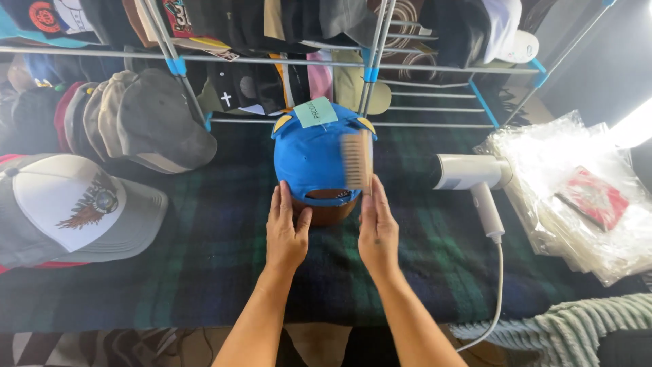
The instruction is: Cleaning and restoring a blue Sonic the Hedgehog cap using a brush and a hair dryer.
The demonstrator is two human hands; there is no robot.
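— What's nearest the camera?

— Two bare forearms reaching over a dark plaid cloth [204, 258] on the table. The left hand [285, 231] lies flat, fingers loose and clasping nothing, its fingertips touching the back rim of a blue cap [309, 160]. The right hand [377, 228] has its grip clenched on the lower end of a wooden brush [358, 160], which rises upright against the cap's right side.

— Where does the cap sit?

— Mid-table, on a brown rounded form [324, 212] showing through the rear opening. The strap side faces the person; the brim points away toward the rack, so its long axis runs near to far. A pale green tag [315, 112] rests on its far end.

— How would it handle?

— Light and soft, I'd judge: the cloth crown would dent under pressure, so steadying it low at the rim suits it. The brush looks stiff, though it is blurred, so I can't be sure of its bristles.

— And around it?

— A white handheld steamer [472, 177] with its cord lies to the right, clear plastic bags [577, 183] beyond it. A white-and-grey cap [75, 211] sits left, and further off a metal rack [380, 64] is crowded with caps.
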